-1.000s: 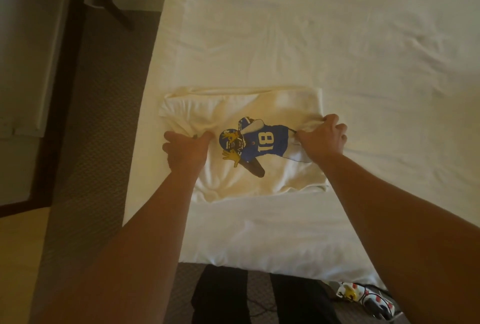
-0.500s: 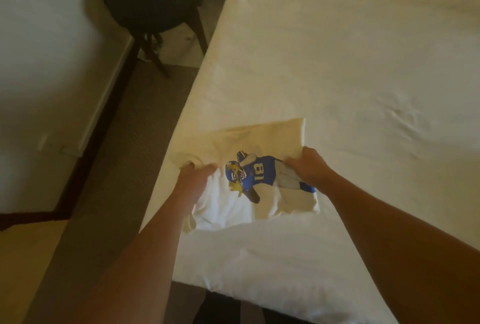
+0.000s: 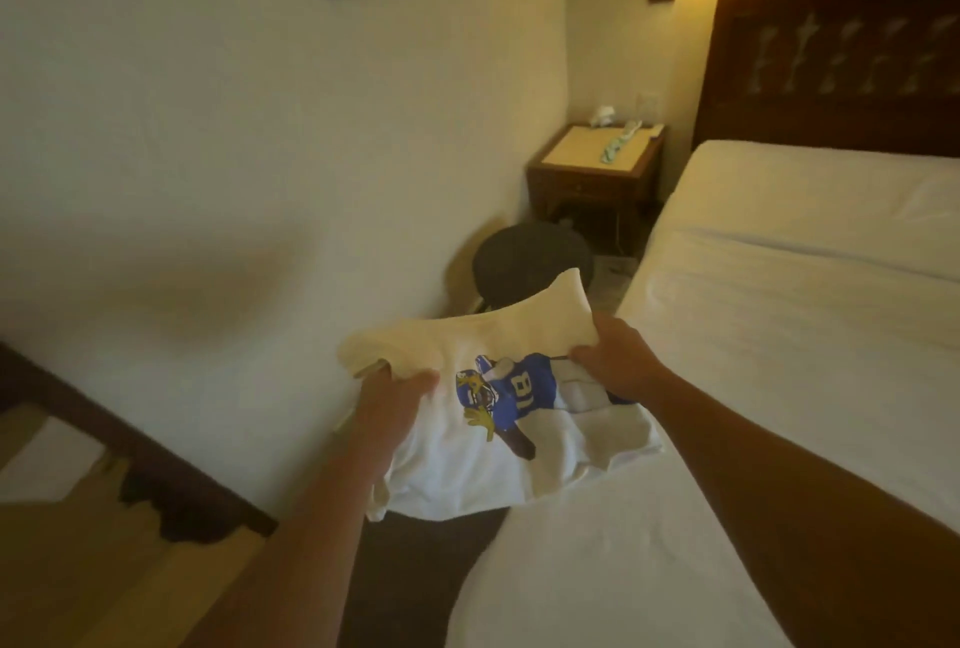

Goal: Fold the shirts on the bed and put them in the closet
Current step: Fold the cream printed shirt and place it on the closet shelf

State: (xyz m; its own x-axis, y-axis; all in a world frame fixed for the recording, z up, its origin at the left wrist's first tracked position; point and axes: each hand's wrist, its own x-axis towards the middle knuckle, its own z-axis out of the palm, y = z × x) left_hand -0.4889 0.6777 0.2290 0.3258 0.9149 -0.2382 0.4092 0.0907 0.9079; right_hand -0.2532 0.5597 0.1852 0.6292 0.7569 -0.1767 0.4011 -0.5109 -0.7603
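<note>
Shirt [image 3: 498, 403], cream with a blue number-18 football player printed on it, is folded into a rough rectangle and held in the air over the gap between the bed [image 3: 779, 335] and the wall, clear of the mattress. The left hand [image 3: 389, 400] grips its left edge with the thumb on top, and the right hand [image 3: 618, 361] pinches the right edge the same way; both are closed on cloth, neither is free.

No closet is in view, so I judge the folding of this shirt done and the carrying step just begun.

The fold is the weak point. A far corner stands up loose above the right hand, and a flap near the left wrist hangs down below the bundle; it looks like a sleeve or a hem, but the frame is too blurred to be sure. Held only by two edges, the middle can sag, and a quick turn could let the layers slide apart and undo the fold. A dark round stool [image 3: 530, 263] sits just beyond the shirt in the narrow aisle, and the hanging flap could catch on it. Supporting the bundle from beneath would lessen both risks.
</note>
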